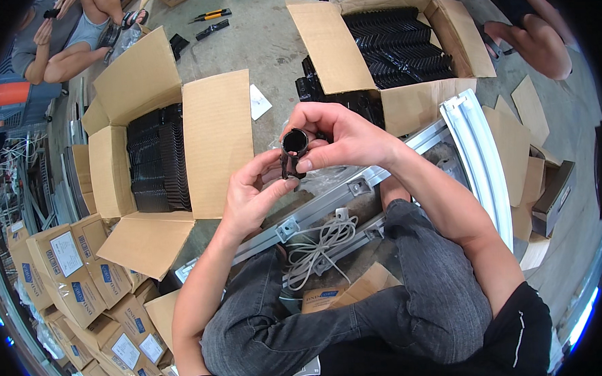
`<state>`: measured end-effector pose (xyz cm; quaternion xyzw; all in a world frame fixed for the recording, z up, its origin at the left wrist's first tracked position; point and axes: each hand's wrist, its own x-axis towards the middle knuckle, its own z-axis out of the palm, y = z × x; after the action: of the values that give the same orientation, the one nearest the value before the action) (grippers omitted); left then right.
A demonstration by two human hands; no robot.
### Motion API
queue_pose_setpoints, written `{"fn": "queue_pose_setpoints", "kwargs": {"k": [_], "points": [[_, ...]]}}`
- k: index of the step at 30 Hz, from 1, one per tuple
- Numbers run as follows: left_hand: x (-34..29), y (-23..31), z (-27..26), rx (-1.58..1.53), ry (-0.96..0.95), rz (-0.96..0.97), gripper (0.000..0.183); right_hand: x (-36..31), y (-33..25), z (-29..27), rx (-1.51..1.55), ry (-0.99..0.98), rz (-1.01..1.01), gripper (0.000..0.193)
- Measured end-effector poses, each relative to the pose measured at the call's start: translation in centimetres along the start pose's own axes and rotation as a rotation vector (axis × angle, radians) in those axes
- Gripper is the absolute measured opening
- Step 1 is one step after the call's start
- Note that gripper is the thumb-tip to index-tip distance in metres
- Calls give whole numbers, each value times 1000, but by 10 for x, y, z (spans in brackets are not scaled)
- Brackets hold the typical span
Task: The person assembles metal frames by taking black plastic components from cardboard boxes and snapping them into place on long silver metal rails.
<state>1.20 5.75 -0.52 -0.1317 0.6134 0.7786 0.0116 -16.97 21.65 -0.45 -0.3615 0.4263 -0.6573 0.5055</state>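
Note:
Between both hands, in front of my lap, is a small black plastic clip [292, 145] with a round open ring at its top. My right hand [342, 137] grips its ring from the right, fingers curled behind and thumb at the lower side. From the left, my left hand [255, 190] pinches the clip's lower part between thumb and fingers. Below my hands a white metal rail [263, 239] with brackets lies slantwise across my legs. A coil of grey cable [321, 245] rests beside it.
An open carton [220, 144] packed with black parts stands at left; another carton [405, 104] like it is at far right. A curved white rail [480, 165] lies right. Closed boxes [67, 265] are piled at lower left. Other people [535, 43] sit at the far corners.

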Motion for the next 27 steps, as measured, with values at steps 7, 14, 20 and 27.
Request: {"fn": "queue_pose_setpoints", "kwargs": {"k": [7, 14, 20, 27], "points": [[-1, 4, 3, -1, 25, 4, 48, 0, -19, 6, -199, 37, -15, 34], [-3, 2, -4, -76, 85, -106, 48, 2, -7, 8, -389, 60, 8, 31], [3, 7, -8, -3, 7, -127, 52, 1, 7, 8, -244, 120, 52, 25], [4, 3, 1, -51, 112, -107, 54, 2, 11, 3, -302, 151, 93, 24]]}}
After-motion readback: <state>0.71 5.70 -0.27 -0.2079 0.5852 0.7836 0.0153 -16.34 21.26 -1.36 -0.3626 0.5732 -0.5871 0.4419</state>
